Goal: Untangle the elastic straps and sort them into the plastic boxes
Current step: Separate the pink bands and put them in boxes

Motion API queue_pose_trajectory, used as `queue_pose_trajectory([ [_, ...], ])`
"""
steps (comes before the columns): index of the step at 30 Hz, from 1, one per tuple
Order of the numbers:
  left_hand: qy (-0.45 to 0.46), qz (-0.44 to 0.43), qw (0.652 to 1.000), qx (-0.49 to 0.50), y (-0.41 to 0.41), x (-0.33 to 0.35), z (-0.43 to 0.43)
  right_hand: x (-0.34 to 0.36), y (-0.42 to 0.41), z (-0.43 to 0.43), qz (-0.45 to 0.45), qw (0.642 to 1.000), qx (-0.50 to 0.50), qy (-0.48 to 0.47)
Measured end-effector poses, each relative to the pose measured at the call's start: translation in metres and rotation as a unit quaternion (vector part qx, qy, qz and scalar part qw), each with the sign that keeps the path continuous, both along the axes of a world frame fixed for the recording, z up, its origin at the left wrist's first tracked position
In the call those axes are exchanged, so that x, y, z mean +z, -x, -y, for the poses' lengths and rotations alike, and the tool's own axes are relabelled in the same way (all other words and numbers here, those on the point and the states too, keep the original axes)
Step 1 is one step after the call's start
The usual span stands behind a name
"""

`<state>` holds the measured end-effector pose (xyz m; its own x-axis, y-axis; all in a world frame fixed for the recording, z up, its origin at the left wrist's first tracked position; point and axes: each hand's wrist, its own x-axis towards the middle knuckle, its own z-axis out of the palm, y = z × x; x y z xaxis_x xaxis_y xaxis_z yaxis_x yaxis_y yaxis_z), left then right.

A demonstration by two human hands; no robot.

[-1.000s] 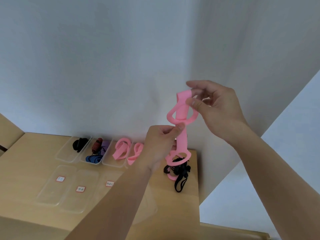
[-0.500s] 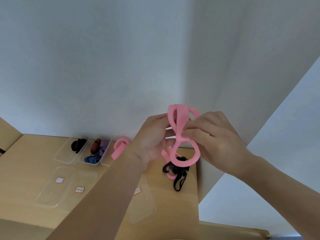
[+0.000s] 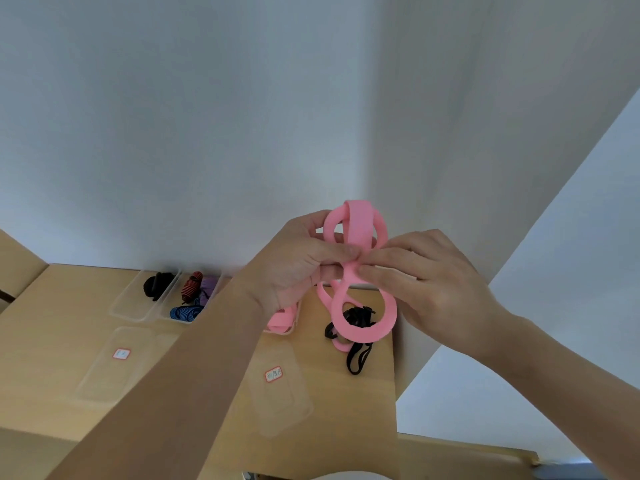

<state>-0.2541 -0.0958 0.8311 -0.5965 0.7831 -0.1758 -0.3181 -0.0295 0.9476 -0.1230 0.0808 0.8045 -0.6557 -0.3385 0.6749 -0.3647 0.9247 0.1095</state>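
Here your left hand (image 3: 294, 271) and right hand (image 3: 429, 282) both pinch the pink strap (image 3: 358, 223) at its waist, holding its figure-eight loops above the black straps (image 3: 360, 315) on the surface (image 3: 52, 323).

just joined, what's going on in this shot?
A person is working on a pink strap, held up above the table. The left hand and right hand both pinch it at the crossing where it folds into loops. A tangle of black and pink straps lies on the table below. The clear boxes by the wall already hold black, coloured and pink straps.
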Motion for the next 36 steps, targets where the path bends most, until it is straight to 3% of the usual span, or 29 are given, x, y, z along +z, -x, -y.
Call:
queue_pose_trajectory([
  [6,-0.015,0.036,0.996,0.085,0.000,0.003,0.003,-0.016,-0.013,0.005,0.084,0.995,0.001,0.058],
  [9,-0.023,0.058,0.990,0.125,0.001,0.006,0.004,-0.027,-0.016,0.005,0.028,0.999,0.031,0.013],
  [12,-0.016,0.047,0.987,0.154,-0.003,0.003,0.001,-0.025,-0.012,0.007,-0.003,0.998,0.054,0.031],
  [18,0.038,-0.087,0.980,0.177,-0.023,-0.007,-0.006,-0.008,-0.004,0.021,0.034,0.968,0.003,0.250],
  [21,0.060,-0.136,0.977,0.152,-0.030,-0.006,-0.005,-0.003,0.002,0.025,0.052,0.915,-0.029,0.400],
  [24,0.056,-0.126,0.985,0.106,-0.031,-0.005,-0.005,0.000,0.008,0.027,0.071,0.858,-0.061,0.504],
  [27,0.039,-0.102,0.991,0.081,-0.031,-0.006,-0.003,0.000,0.013,0.028,0.089,0.836,-0.059,0.538],
  [31,-0.015,-0.046,0.998,0.044,-0.029,-0.008,0.003,-0.001,0.015,0.032,0.082,0.833,-0.041,0.546],
  [36,-0.069,0.007,0.998,0.013,-0.028,-0.010,0.006,-0.001,0.014,0.037,0.035,0.871,-0.072,0.485],
])
